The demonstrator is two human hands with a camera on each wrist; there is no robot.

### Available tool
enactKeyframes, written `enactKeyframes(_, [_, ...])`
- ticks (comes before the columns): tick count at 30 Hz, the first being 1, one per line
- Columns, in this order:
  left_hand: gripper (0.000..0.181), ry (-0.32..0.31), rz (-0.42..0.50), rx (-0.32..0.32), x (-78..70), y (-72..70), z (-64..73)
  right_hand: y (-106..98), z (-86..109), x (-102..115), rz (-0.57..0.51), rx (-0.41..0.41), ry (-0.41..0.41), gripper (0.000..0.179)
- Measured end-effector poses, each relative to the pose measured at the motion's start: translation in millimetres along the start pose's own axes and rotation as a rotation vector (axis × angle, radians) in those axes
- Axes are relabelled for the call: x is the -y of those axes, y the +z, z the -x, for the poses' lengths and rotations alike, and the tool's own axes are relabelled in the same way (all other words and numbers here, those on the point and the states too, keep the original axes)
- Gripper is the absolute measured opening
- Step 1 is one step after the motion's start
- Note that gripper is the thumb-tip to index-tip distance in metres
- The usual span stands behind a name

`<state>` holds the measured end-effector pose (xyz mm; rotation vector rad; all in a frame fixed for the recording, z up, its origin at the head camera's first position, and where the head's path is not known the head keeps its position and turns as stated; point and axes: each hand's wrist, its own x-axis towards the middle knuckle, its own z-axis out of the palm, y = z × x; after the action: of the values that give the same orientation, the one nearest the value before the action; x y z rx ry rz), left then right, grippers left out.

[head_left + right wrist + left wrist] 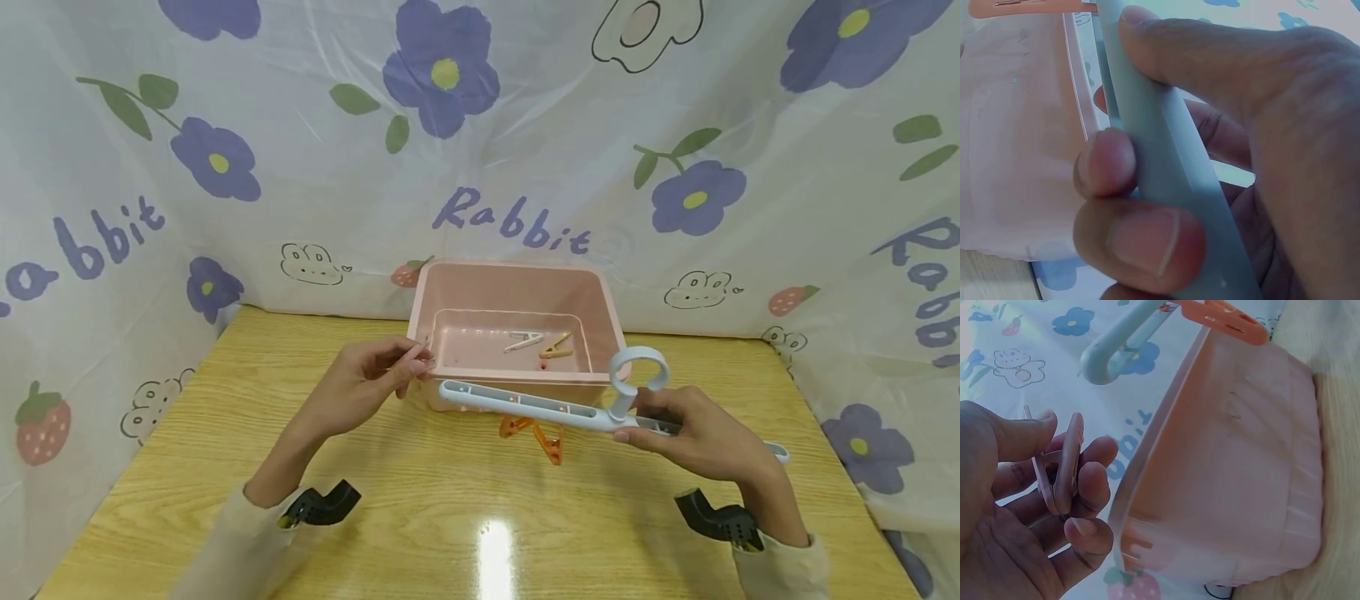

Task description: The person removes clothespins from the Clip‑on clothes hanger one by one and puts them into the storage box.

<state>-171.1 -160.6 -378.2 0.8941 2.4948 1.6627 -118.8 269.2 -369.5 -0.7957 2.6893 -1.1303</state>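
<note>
My left hand (363, 383) pinches a pink clothespin (1066, 469) between thumb and fingers, at the front left corner of a pink plastic bin (517, 287). A light blue hanger (525, 408) with an open ring hook (637, 354) is held level in front of the bin. My right hand (697, 433) grips its bar to the right of the hook, thumb along one side. Orange clothespins (551, 443) hang below the left arm of the hanger; one orange clothespin (1229, 322) shows against the bar in the left wrist view.
Inside the bin lie a white clothespin (523, 340), a yellow clothespin (557, 347) and a small red bit (543, 366). The bin stands at the back of a wooden table (405, 517), against a patterned cloth (525, 150). Each wrist carries a black bracket (322, 504).
</note>
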Motion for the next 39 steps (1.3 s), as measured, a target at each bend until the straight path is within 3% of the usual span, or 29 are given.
enactKeyframes(8, [0.019, 0.015, -0.002, 0.019, -8.3, -3.9, -18.3, -0.9, 0.9, -1.2, -0.003, 0.011, 0.004, 0.003])
enactKeyframes(16, [0.019, 0.038, -0.107, 0.019, -14.9, -7.9, -38.9, -0.5, 0.5, -3.4, -0.011, 0.02, -0.021, 0.005])
enactKeyframes(24, [0.014, 0.129, -0.152, 0.032, -22.4, -9.2, -64.4, -1.3, 0.4, -2.6, -0.007, 0.021, 0.0, 0.004])
enactKeyframes(30, [0.02, 0.168, -0.271, 0.05, -25.0, -12.2, -80.5, -1.6, 0.1, -2.3, 0.005, 0.019, -0.003, 0.006])
enactKeyframes(39, [0.026, 0.104, -0.327, 0.104, -29.4, -13.8, -98.3, -0.7, 0.3, -2.0, 0.001, 0.016, -0.009, 0.008])
